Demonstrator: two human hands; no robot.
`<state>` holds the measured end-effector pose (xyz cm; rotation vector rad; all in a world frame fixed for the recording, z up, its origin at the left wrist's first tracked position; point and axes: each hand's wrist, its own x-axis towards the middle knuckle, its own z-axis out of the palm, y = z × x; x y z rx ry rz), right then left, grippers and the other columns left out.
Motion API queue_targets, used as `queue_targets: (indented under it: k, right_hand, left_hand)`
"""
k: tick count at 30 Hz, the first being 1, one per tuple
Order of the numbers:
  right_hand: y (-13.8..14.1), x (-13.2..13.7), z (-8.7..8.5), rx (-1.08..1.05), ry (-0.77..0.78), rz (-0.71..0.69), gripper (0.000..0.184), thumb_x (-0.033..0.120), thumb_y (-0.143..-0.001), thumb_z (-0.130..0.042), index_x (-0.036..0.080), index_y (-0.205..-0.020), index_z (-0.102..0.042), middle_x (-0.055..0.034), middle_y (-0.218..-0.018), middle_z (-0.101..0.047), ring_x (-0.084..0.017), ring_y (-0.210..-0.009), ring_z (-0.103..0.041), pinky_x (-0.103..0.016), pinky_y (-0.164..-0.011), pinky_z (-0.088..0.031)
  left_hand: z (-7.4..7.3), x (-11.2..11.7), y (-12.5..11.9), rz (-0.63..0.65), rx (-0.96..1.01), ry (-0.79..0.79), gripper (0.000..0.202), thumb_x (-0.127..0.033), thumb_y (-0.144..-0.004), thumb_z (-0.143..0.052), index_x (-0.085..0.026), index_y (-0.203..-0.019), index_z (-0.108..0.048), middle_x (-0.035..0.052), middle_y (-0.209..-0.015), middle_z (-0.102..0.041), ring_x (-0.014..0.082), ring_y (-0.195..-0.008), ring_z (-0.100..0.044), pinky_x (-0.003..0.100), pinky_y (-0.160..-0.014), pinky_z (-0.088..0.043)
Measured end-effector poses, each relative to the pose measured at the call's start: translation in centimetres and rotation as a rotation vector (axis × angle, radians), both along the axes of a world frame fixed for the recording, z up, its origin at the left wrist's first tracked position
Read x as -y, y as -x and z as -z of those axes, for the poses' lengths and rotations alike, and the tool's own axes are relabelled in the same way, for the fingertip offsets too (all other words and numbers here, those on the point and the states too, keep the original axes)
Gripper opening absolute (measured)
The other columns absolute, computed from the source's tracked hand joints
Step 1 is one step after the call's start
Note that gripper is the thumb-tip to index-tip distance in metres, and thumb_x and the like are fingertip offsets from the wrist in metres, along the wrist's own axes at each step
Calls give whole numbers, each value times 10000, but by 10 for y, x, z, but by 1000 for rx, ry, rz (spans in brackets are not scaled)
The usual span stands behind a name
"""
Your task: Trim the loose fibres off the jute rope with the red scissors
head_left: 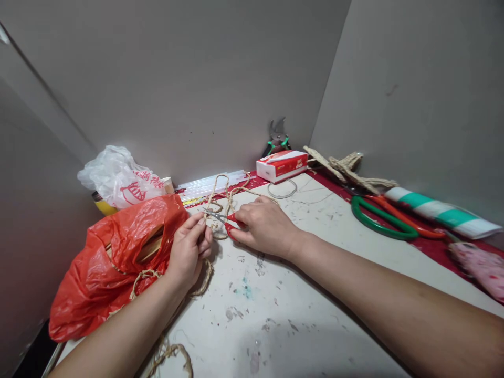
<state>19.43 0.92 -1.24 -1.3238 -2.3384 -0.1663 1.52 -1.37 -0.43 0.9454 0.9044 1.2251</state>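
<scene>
My right hand (265, 224) grips a small pair of scissors (220, 216) by its red handles, the blades pointing left. The blades are slightly apart near the fingertips of my left hand (191, 245). Those fingers pinch a tan braided straw rope (214, 193) close to the blade tips. Part of the rope loops on the table beyond my hands. More rope (203, 283) runs below my left wrist, and a curled length (179, 350) lies at the near edge. Whether the blades touch the rope I cannot tell.
Left stands a red plastic bag (90, 262) with a white plastic bag (122, 176) behind it. At the back are clear sticks (214, 181), a tissue pack (281, 167), pruning shears (277, 135) and a wire ring (293, 188). Green (378, 220) and orange hoops and a striped roll (444, 210) lie right.
</scene>
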Motion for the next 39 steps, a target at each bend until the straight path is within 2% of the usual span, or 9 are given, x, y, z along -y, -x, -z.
queue_targets:
  k: [7, 11, 21, 31, 35, 39]
  right_hand:
    - [3, 5, -5, 78, -41, 0, 326, 402, -837, -503, 166, -706, -685, -61, -672, -684, -178, -655, -563, -362, -740, -275]
    - [6, 8, -4, 96, -36, 22, 359, 453, -828, -501, 164, -728, -690, -79, -702, -692, -188, -662, -568, -370, -753, -278]
    - [7, 8, -4, -2, -47, 47, 337, 434, -820, -506, 170, -730, -696, -61, -673, -691, -180, -654, -573, -353, -748, -282]
    - [9, 8, -2, 18, -32, 15, 333, 407, -833, -502, 170, -671, -671, -58, -658, -686, -166, -618, -553, -345, -733, -275]
    - [9, 6, 1, -38, -18, -7, 309, 331, -850, -491, 177, -633, -647, -34, -633, -678, -139, -579, -521, -321, -704, -281]
    - [6, 2, 3, -178, -44, 45, 309, 322, -821, -495, 185, -563, -595, -11, -588, -636, -123, -557, -481, -295, -655, -283]
  left_hand:
    - [0, -2, 1, -3, 13, 6, 205, -228, -747, -655, -179, -897, -524, -65, -526, -489, 19, -374, -230, 142, -371, -159]
    - [-1, -4, 1, 1, 22, -1, 208, -240, -733, -674, -162, -864, -532, -62, -529, -482, 16, -379, -239, 144, -372, -159]
    - [0, -3, 1, 2, 24, 6, 237, -228, -740, -663, -177, -921, -518, -63, -526, -496, 23, -370, -243, 138, -368, -168]
    - [1, -5, 3, 6, 38, 3, 246, -243, -724, -685, -175, -893, -519, -66, -535, -489, 18, -372, -236, 141, -368, -167]
    - [-1, -4, 3, 0, 33, 2, 227, -232, -738, -672, -171, -911, -539, -65, -532, -481, 17, -375, -234, 136, -369, -169]
    - [-3, -4, 4, 11, 42, -1, 301, -235, -757, -657, -153, -1036, -579, -60, -543, -469, 20, -387, -226, 138, -371, -178]
